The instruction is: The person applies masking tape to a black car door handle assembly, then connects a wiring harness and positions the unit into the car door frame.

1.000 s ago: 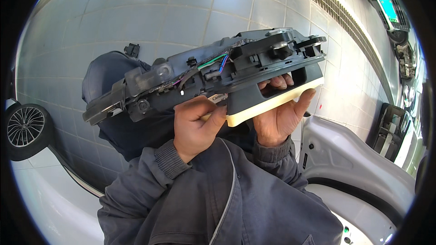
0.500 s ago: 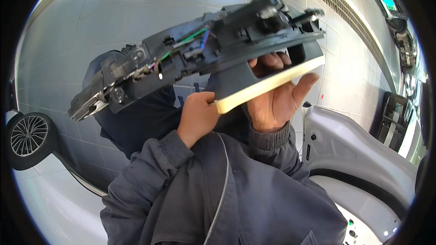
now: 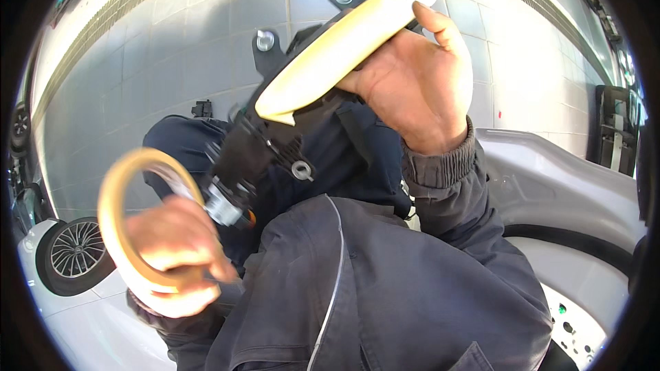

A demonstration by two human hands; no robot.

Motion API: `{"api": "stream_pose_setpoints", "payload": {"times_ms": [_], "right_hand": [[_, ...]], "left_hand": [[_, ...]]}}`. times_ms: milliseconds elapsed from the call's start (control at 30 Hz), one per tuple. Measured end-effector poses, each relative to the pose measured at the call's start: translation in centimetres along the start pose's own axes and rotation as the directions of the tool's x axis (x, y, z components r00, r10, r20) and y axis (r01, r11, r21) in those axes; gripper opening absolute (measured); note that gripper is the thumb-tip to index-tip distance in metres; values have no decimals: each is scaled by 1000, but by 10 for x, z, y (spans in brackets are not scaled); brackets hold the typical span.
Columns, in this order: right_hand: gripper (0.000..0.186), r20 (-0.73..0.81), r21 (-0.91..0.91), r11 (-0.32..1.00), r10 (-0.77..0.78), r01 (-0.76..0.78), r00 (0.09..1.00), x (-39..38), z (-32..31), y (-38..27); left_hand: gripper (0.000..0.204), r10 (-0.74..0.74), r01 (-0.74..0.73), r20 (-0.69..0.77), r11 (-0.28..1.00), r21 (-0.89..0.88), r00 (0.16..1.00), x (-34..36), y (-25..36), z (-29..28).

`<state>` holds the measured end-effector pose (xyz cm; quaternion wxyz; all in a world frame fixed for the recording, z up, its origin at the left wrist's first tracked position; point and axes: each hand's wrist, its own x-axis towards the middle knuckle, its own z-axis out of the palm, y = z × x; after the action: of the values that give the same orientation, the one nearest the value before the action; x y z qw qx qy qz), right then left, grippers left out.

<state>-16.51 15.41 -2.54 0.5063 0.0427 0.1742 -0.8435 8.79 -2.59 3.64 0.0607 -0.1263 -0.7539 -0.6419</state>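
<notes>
My right hand (image 3: 419, 82) grips a black plastic assembly (image 3: 240, 151) tilted from upper right to lower left, its thumb at a long pale yellow strip (image 3: 330, 55) along the part. Metal bushings show on tabs of the assembly, and its other fingers are hidden behind it. My left hand (image 3: 168, 254), blurred, has its fingers hooked through and round a roll of yellow tape (image 3: 110, 213), just left of the assembly's lower end.
My dark-trousered leg (image 3: 179, 130) is below. A small black part (image 3: 201, 108) lies on the tiled floor (image 3: 117, 96). A car wheel (image 3: 74, 247) is at lower left, a silver body panel (image 3: 564, 178) at right, and a drain grate (image 3: 117, 1) runs along the top.
The assembly has turned over, so the pale strip now faces up. My left hand has left it, moved down-left and now holds the tape roll. My right hand has risen.
</notes>
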Motion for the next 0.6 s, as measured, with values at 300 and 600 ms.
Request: {"api": "stream_pose_setpoints", "payload": {"times_ms": [300,600], "right_hand": [[39,85,2,985,173,-174,981,25,13,30],[23,-61,39,997,63,-61,996,30,9,47]], "left_hand": [[91,-476,494,-366,868,-49,800,2,-63,6],[69,-216,372,-659,922,105,721,-2,-107,38]]}}
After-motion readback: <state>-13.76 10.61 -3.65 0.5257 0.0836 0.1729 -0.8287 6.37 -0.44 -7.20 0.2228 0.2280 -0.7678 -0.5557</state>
